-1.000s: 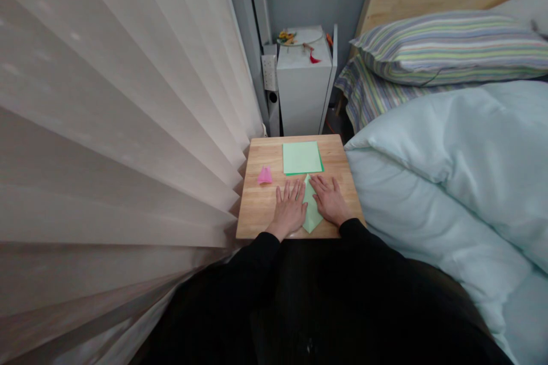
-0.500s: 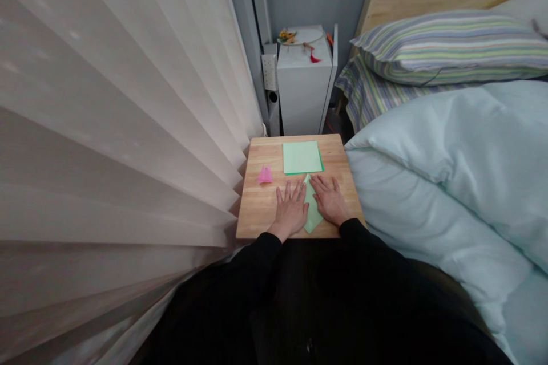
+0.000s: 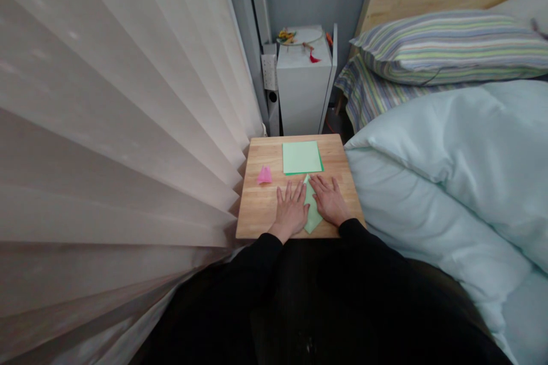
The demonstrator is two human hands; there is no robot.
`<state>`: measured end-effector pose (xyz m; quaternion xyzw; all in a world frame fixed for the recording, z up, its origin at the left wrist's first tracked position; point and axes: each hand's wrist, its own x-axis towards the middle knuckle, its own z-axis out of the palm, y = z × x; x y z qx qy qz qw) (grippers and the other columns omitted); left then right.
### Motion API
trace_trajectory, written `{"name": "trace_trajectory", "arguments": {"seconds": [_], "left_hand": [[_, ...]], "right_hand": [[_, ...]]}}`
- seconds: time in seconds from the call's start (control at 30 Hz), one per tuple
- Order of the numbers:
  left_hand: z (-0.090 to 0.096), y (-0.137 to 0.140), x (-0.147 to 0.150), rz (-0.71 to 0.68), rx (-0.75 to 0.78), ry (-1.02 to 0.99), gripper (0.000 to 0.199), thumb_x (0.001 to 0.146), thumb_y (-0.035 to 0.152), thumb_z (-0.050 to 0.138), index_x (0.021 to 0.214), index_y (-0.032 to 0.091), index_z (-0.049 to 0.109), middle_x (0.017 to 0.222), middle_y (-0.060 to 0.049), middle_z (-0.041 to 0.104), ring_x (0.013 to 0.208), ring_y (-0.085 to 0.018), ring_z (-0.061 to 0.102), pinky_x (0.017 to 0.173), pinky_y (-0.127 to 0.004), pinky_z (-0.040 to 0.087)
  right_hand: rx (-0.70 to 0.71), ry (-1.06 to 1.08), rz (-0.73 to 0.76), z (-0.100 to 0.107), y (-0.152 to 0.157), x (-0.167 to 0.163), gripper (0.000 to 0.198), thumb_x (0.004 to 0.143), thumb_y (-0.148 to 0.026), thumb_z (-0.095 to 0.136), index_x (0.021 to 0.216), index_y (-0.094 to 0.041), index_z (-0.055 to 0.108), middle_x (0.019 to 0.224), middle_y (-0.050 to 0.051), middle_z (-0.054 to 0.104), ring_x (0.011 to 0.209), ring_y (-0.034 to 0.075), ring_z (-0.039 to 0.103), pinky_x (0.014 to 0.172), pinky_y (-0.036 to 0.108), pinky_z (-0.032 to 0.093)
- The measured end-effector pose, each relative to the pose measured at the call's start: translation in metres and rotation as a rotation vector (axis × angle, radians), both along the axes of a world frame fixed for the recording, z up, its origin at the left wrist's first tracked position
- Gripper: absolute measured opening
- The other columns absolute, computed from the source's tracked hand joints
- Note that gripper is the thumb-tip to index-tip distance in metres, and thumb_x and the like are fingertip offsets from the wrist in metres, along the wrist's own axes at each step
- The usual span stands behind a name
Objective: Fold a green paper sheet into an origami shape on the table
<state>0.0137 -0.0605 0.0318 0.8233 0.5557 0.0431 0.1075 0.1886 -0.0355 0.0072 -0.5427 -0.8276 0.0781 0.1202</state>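
A folded light green sheet of paper [image 3: 312,214] lies on the small wooden table [image 3: 253,219], its narrow tip pointing away from me. Flat on its left edge rests my left hand [image 3: 291,208], fingers spread and partly on the wood. My right hand [image 3: 329,201] lies open over the paper's right side, fingers stretched toward the tip; parts of the paper are hidden under both hands. Beyond the hands is a stack of green square paper [image 3: 302,157], light on top with a darker green edge below. A small pink folded paper piece [image 3: 264,175] sits to the left.
A pleated curtain [image 3: 171,125] borders the table's left side. The bed with a pale blue quilt [image 3: 428,182] and a striped pillow [image 3: 454,48] is on the right. Behind the table stands a white cabinet [image 3: 303,97] with small items on top, beside a power strip [image 3: 269,71].
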Motion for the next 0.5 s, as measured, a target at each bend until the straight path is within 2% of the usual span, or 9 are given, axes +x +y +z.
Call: {"name": "trace_trajectory", "arguments": {"seconds": [0.5], "left_hand": [[-0.002,0.0006,-0.0024,-0.026,0.004,0.003,0.067,0.102,0.04,0.036,0.164,0.021,0.018,0.17,-0.007,0.023,0.159,-0.034,0.008,0.123,-0.071,0.008]], "right_hand": [[-0.011,0.021,0.001,0.0013,0.0002,0.001,0.056,0.1,-0.021,0.034,0.155,-0.014,0.042,0.164,0.011,0.037,0.153,0.027,0.031,0.125,0.061,0.011]]}}
